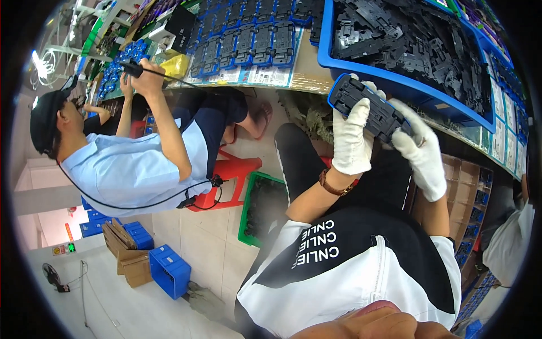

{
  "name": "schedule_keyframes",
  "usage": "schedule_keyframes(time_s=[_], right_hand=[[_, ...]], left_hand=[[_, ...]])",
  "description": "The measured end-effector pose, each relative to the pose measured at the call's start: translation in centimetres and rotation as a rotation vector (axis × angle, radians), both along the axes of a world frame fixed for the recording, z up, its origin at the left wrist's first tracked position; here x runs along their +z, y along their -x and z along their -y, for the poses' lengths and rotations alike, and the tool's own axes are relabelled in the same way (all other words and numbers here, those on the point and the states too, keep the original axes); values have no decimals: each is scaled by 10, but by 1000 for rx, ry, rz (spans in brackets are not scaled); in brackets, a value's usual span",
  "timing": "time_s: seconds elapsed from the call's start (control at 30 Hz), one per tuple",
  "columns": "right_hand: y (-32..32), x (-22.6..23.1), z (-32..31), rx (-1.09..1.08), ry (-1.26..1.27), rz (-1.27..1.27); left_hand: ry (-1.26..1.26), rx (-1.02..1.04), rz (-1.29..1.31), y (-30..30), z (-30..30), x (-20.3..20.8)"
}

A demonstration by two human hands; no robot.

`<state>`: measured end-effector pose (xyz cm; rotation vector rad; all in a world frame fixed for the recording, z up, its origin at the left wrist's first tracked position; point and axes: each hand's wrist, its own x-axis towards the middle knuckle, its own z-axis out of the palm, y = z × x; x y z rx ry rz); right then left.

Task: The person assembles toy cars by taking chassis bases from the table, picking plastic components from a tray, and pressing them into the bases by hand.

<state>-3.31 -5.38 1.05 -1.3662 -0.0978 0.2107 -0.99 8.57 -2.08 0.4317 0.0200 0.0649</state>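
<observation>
A toy car [370, 107] with a blue body is held upside down between my two hands, its black underside facing up. My left hand [351, 135], in a white glove, grips the car's left side, with the thumb laid over the underside. At the right end, my right hand [420, 150], also gloved in white, is closed around the car; some of its fingers are hidden. Just beyond my hands stands a big blue bin [389, 85] heaped with black plastic chassis plates [406, 48]. Rows of upturned blue and black toy cars [254, 45] lie on the bench to its left.
On my left a co-worker in a light blue shirt [132, 164] holds a black corded tool [132, 69] near the bench. A red stool [231, 175], a green crate [248, 226] and a blue crate [169, 271] are on the floor. A divided cardboard box [457, 181] is at my right.
</observation>
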Motion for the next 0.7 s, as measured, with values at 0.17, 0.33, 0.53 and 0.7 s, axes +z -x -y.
schedule_keyframes(time_s=[0.17, 0.33, 0.53, 0.7], right_hand=[[6, -16, -2, 10, -2, -97], [11, -22, -19, -35, 21, -2], [8, -35, -27, -27, -37, -35], [9, -39, -38, -107, -42, -24]], left_hand=[[-29, 7, -56, 8, 1, -1], [-162, 165, -22, 11, 0, -1], [-264, 253, -97, 15, -3, -2], [-232, 198, -139, 8, -14, -9]])
